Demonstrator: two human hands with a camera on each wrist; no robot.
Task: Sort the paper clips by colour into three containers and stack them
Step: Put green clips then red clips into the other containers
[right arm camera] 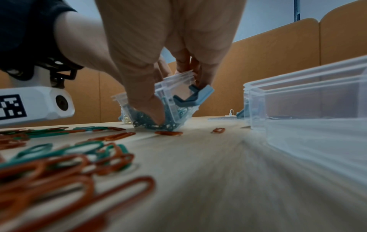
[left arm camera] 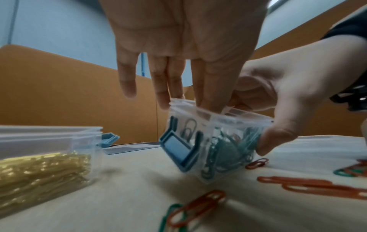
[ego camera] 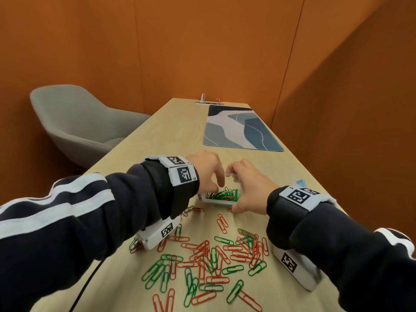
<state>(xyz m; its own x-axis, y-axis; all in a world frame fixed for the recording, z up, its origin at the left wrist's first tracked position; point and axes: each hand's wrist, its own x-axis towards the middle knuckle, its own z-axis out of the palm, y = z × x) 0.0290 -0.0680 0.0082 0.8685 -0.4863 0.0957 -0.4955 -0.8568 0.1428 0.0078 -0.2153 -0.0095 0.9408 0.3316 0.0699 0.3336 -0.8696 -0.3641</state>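
A small clear container (ego camera: 211,201) with a blue latch (left arm camera: 176,147) is tilted on the wooden table and holds green paper clips and one red clip. My right hand (ego camera: 246,190) grips it, thumb on the near wall (right arm camera: 151,109) and fingers over the far rim. My left hand (ego camera: 210,174) hovers above it, and its straight fingers (left arm camera: 208,87) dip into the container's mouth, the tips hidden behind the rim. Loose red and green clips (ego camera: 213,255) lie scattered on the near table. A second clear container (left arm camera: 39,138), to the left, holds yellow clips.
An empty clear container (right arm camera: 307,102) stands to the right of my right hand. A patterned desk mat (ego camera: 240,129) lies farther back on the table, and a grey chair (ego camera: 78,122) stands at its left side. Orange walls enclose the table.
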